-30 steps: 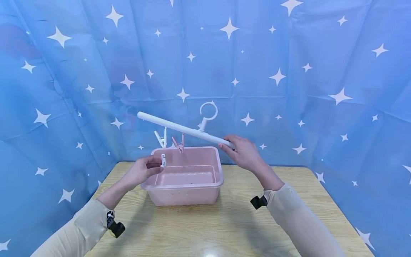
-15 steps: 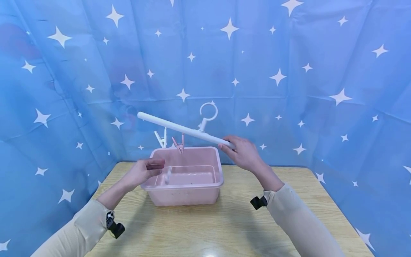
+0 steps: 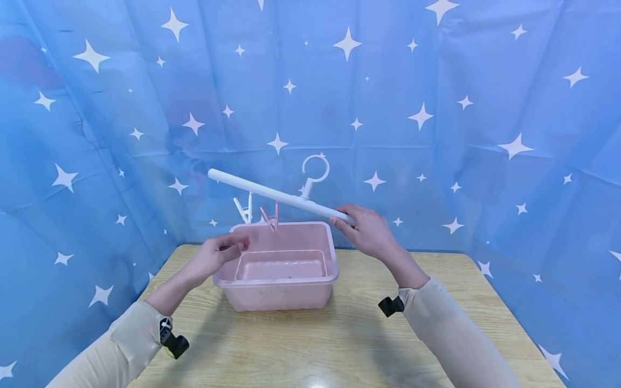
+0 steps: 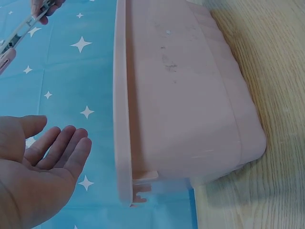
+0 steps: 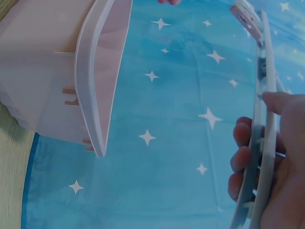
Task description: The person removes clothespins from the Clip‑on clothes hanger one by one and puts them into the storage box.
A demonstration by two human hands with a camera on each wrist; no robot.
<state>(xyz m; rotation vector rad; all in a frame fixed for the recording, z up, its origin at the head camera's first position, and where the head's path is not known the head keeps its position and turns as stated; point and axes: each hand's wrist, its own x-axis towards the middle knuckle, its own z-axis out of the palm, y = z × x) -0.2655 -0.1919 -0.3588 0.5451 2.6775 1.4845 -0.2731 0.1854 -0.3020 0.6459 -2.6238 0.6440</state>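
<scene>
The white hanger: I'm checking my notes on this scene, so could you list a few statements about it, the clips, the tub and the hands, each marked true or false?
1. The right hand grips the white hanger. True.
2. The left hand pinches a clip. False: the left hand holds nothing.
3. A white clip and a pink clip hang below the hanger's bar. True.
4. The pink tub lies tipped on its side. False: the pink tub stands upright on the table.
5. The hook rises above the bar. True.
</scene>
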